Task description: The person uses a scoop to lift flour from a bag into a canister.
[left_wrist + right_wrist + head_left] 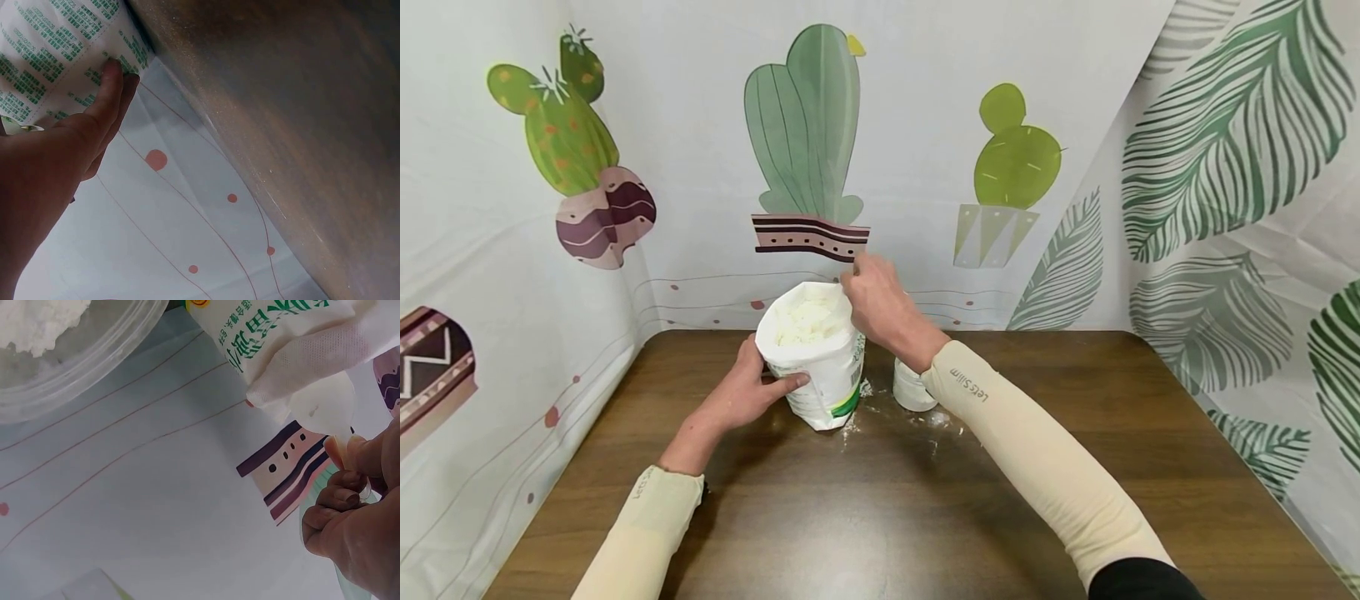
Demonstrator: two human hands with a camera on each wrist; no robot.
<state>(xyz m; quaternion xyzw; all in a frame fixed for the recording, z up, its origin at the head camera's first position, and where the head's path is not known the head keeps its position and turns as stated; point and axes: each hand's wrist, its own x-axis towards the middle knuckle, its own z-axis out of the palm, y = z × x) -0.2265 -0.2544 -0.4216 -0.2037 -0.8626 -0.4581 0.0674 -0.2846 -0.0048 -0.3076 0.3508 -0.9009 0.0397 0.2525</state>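
Observation:
An open white flour bag [816, 383] with green print stands on the table, white flour [808, 321] showing at its mouth. My left hand [747, 393] grips its left side, thumb across the front; in the left wrist view fingers lie along the printed paper. Above the bag's right rim is my right hand [883, 302], pinching the handle of a translucent white spoon [325, 403]. The spoon's bowl is beside the bag's folded rim in the right wrist view. A clear plastic tub [912, 390] stands right of the bag, partly behind my right forearm, with white flour [47, 322] inside.
Spilled flour [934, 419] dusts the brown wooden table [850, 517] around the bag and tub. Behind the table's back edge hangs a white cloth [917, 167] printed with cacti. A leaf-patterned cloth [1225, 250] is on the right.

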